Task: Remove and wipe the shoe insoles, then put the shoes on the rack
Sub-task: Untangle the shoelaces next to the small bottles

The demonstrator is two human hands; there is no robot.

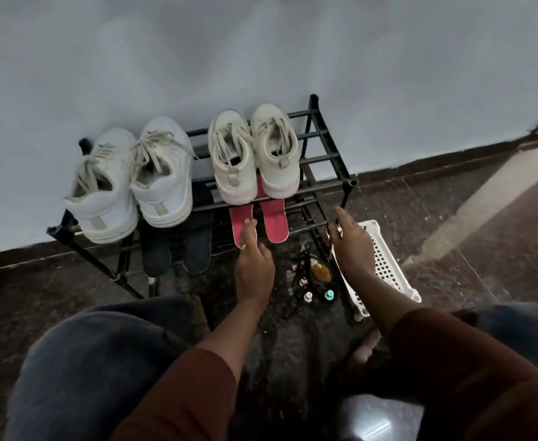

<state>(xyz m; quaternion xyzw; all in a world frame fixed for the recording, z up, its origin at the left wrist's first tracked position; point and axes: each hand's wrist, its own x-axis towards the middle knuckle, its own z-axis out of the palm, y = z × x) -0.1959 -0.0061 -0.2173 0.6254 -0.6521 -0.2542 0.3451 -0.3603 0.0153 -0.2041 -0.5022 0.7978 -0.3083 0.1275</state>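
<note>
A black metal rack [325, 160] stands against the wall. On its top shelf sit a white pair of sneakers [134, 186] at the left and a beige pair [251, 154] at the right. Two pink insoles [274, 218] lie on the lower shelf under the beige pair. Two dark insoles [197, 246] lean on the lower shelf under the white pair. My left hand [253, 265] reaches forward, its fingers touching the left pink insole [240, 221]. My right hand [352, 246] hovers by the rack's right front corner with fingers loosely spread, holding nothing.
A white perforated plastic basket [385, 265] lies tilted on the dark floor right of the rack. Small bottles and a brush [317, 278] lie on the floor between my hands. My knees in blue trousers fill the bottom of the view.
</note>
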